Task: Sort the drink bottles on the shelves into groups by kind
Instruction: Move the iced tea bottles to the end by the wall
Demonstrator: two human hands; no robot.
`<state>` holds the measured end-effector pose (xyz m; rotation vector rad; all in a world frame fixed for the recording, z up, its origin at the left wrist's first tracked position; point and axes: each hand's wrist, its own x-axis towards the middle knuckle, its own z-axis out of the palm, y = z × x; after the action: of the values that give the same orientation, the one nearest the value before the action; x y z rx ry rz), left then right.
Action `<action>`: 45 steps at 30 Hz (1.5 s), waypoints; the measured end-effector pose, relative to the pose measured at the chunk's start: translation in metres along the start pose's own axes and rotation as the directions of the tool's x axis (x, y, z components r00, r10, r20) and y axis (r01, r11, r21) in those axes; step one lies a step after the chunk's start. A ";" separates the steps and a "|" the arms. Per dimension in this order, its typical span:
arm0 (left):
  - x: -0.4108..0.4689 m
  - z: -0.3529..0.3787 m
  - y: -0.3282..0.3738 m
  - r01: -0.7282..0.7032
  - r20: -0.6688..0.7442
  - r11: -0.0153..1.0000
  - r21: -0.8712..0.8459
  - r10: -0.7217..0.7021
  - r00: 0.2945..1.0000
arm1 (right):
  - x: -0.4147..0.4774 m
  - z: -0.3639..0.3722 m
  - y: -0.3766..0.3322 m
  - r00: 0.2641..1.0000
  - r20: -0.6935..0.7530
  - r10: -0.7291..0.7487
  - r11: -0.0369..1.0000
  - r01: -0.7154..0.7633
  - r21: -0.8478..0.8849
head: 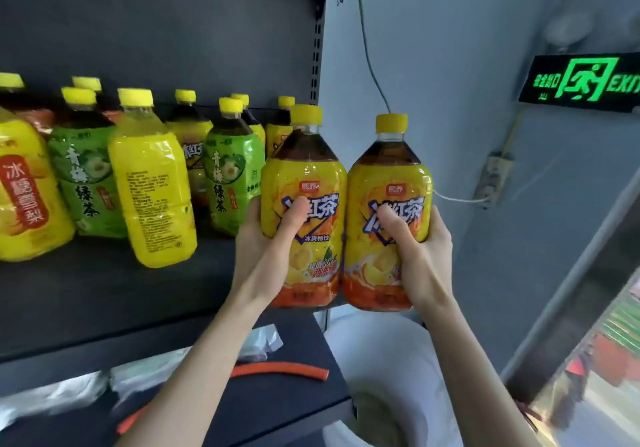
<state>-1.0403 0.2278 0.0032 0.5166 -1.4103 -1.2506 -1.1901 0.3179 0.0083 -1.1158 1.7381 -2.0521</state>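
My left hand [266, 249] grips an iced black tea bottle [304, 183] with a yellow-orange label and yellow cap. My right hand [420, 256] grips a second bottle of the same kind [389, 183]. Both stand upright, side by side and touching, at the right end of the dark shelf [104, 294]; I cannot tell whether they rest on its edge. To the left on the shelf stand a plain yellow-label bottle [152, 187], two green plum tea bottles [86, 176] [230, 173], a yellow pear drink bottle [24, 190] and more black tea bottles [188, 145] behind.
A lower dark shelf [304, 349] holds an orange tube [280, 368] and clear plastic bags [69, 391]. A slotted shelf upright [316, 51] rises at the right end. Beyond it is a grey wall with a green exit sign [585, 81], a cable and a socket box [493, 178].
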 end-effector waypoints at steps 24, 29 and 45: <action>0.097 0.037 -0.064 0.099 -0.131 0.891 0.443 -0.045 0.990 | 0.113 0.009 0.068 0.986 0.165 0.032 0.973 -0.069 0.221; 0.117 0.041 -0.065 0.191 -0.224 0.874 0.446 -0.098 0.970 | 0.122 0.010 0.072 0.985 0.161 0.058 0.963 -0.098 0.251; 0.156 0.038 -0.080 0.235 -0.246 0.897 0.374 -0.149 0.958 | 0.125 0.034 0.073 0.982 0.187 -0.029 0.975 -0.014 0.222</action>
<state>-1.1445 0.0823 0.0081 1.0648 -1.4613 -1.0217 -1.2737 0.1963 -0.0094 -1.2026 1.3793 -2.0109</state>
